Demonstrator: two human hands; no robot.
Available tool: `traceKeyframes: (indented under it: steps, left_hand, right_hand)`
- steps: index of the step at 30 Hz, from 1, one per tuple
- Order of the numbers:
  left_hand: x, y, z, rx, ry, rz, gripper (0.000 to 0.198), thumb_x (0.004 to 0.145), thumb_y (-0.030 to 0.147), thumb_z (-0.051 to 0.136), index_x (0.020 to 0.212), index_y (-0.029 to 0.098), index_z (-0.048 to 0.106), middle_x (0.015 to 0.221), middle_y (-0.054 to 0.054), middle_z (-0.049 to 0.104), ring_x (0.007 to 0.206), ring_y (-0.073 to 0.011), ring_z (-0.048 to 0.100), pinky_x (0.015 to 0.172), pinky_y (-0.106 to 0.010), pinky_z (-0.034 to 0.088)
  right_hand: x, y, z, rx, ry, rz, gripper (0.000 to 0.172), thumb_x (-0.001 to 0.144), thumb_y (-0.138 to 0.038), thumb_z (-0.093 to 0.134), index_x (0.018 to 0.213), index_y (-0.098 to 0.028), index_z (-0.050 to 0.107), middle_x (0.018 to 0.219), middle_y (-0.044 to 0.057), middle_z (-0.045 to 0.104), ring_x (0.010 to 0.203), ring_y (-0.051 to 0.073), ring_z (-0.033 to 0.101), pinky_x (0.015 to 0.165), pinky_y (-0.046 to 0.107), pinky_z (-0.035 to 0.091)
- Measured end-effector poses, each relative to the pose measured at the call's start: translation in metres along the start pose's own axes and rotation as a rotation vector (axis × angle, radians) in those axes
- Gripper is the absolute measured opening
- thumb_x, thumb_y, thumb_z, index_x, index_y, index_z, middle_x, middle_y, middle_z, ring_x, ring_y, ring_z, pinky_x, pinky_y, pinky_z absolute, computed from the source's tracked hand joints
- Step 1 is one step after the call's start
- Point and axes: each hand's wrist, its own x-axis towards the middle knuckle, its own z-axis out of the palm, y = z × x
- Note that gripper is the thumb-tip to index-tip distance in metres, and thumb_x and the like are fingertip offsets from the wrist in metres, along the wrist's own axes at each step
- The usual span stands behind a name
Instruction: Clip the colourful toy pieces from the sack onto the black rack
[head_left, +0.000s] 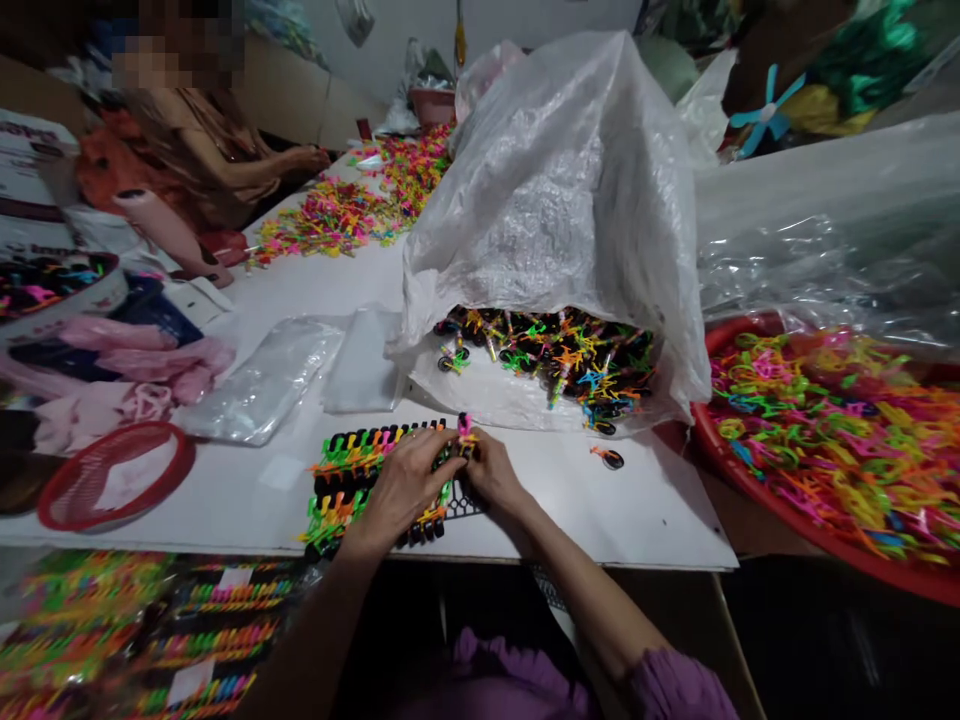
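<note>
A black rack (352, 485) filled with small coloured plastic toy pieces on black wheels lies on the white table (660, 510) near its front edge. My left hand (405, 485) rests on top of the rack with the fingers curled over the pieces. Beside it, at the rack's right end, my right hand (491, 470) pinches a small pink piece (464, 424). A single loose toy piece (609, 457) lies to the right of my hands.
A big clear plastic bag (570, 200) spills more toy pieces (562, 355) just behind my hands. A red basin (795, 530) of coloured parts sits right, a red basket (112, 480) left. Flat plastic bags (270, 375) lie behind the rack. Another person (217, 150) sits far left.
</note>
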Motion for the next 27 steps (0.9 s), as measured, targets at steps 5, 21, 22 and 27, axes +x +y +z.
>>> traceKeyframes:
  steps: [5, 21, 22, 27]
  left_hand:
    - [0.001, 0.000, 0.001, 0.046, -0.028, 0.020, 0.024, 0.085, 0.033, 0.051, 0.103, 0.018, 0.055, 0.091, -0.006, 0.063, 0.087, -0.0205, 0.057, 0.077, -0.034, 0.046]
    - [-0.004, -0.015, 0.013, 0.114, 0.058, 0.122, 0.017, 0.090, 0.025, 0.041, 0.087, 0.021, 0.057, 0.078, -0.002, 0.061, 0.075, -0.0172, 0.058, 0.073, -0.032, 0.045]
    - [-0.004, -0.014, 0.013, 0.117, 0.066, 0.118, 0.017, 0.090, 0.025, 0.041, 0.086, 0.021, 0.057, 0.078, -0.002, 0.061, 0.075, -0.0172, 0.058, 0.072, -0.032, 0.045]
    - [-0.007, -0.012, 0.009, 0.114, 0.084, 0.093, 0.017, 0.089, 0.023, 0.041, 0.085, 0.020, 0.057, 0.078, -0.003, 0.061, 0.077, -0.0171, 0.057, 0.073, -0.031, 0.044]
  right_hand:
    - [0.002, -0.008, -0.005, -0.257, -0.110, -0.159, 0.021, 0.081, -0.019, 0.041, 0.099, -0.016, 0.052, 0.091, 0.007, 0.058, 0.080, 0.018, 0.053, 0.074, 0.029, 0.043]
    - [0.053, -0.019, -0.166, -1.222, -0.061, -0.120, 0.020, 0.086, -0.010, 0.044, 0.097, -0.017, 0.060, 0.111, 0.012, 0.051, 0.100, 0.022, 0.046, 0.080, 0.031, 0.037]
    - [0.059, -0.021, -0.174, -1.308, -0.106, -0.161, 0.019, 0.087, -0.012, 0.045, 0.094, -0.017, 0.061, 0.112, 0.012, 0.051, 0.100, 0.022, 0.045, 0.081, 0.033, 0.036]
    - [0.044, -0.023, -0.141, -1.288, -0.286, -0.451, 0.020, 0.091, -0.018, 0.041, 0.096, -0.018, 0.060, 0.103, 0.009, 0.055, 0.095, 0.020, 0.045, 0.082, 0.033, 0.034]
